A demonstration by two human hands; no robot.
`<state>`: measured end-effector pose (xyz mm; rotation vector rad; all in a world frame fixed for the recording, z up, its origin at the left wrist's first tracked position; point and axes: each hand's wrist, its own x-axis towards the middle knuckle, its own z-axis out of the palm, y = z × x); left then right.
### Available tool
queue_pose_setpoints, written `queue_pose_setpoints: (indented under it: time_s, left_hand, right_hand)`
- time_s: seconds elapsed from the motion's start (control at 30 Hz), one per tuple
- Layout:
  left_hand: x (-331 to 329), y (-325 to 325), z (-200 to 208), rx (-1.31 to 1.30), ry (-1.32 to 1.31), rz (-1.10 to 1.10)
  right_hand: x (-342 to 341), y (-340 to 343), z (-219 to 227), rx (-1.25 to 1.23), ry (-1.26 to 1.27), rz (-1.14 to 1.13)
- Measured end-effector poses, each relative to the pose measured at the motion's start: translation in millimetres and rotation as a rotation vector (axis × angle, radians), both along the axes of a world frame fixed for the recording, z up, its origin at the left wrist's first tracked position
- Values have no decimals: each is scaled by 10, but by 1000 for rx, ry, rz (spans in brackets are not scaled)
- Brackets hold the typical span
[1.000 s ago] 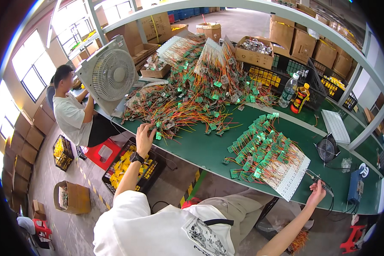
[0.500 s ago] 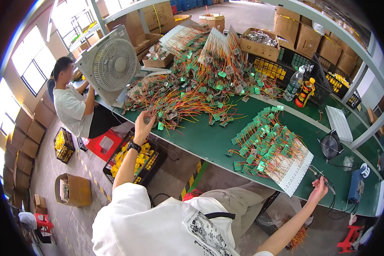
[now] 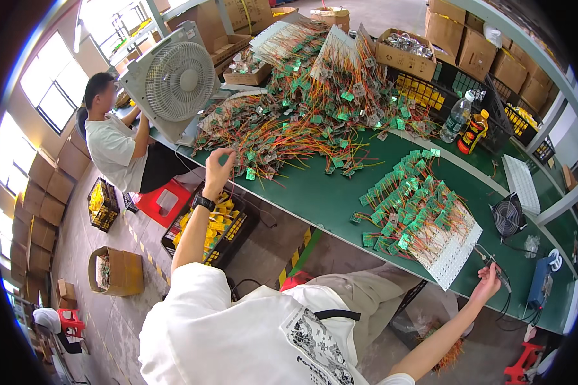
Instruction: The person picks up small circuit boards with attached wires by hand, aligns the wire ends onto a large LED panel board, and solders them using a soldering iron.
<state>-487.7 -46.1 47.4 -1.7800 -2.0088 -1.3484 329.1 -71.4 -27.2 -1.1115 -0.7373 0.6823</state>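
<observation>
My left hand [image 3: 218, 172], a black watch on its wrist, is raised by the table's near edge at the left end of a large heap of wired circuit boards [image 3: 289, 144]. Its thumb and forefinger curl together; whatever they may pinch is too small to make out. At the right, my right hand [image 3: 487, 283] grips a soldering iron [image 3: 502, 276] with a dark cable, its tip pointing up and left beside a white perforated board [image 3: 453, 263]. Rows of small green circuit boards [image 3: 401, 208] with red and yellow wires lie on that board.
A white box fan [image 3: 176, 80] stands at the table's left, a seated co-worker [image 3: 112, 138] behind it. Two bottles [image 3: 464, 125], a small black fan [image 3: 508, 217] and a blue soldering station [image 3: 541, 282] occupy the right. A black crate [image 3: 205, 234] of yellow parts sits below the edge.
My left hand has drawn slightly back from the heap's edge, and its fingertips have come closer together. My right hand still holds the soldering iron by the board. The whole view has shifted a little.
</observation>
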Motion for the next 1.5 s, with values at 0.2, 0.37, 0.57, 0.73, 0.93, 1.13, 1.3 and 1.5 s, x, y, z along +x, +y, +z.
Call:
queue_pose_setpoints:
  time_s: [0.2,0.37,0.57,0.73,0.93,1.13,1.3,1.5]
  left_hand:
    - [1,113,164,29,-306,-133]
    - [38,231,228,64,-437,-152]
    - [-31,495,561,132,-586,-223]
    - [413,338,914,322,-598,-259]
    - [1625,-38,458,82,-117,-427]
    - [1905,-24,-79,-47,190,-737]
    - [1962,-21,24,-214,12,-724]
    - [1971,267,-68,-473,-178,-489]
  right_hand:
    - [-1,6,0,13,-11,-12]
    - [45,23,-40,19,-3,3]
    - [44,26,-47,15,0,-6]
    - [46,22,-38,17,0,-27]
    - [47,-1,-42,16,-12,-32]
    - [-31,23,27,-12,13,-17]
    - [-55,4,47,8,14,-44]
    - [-104,7,108,-8,17,-39]
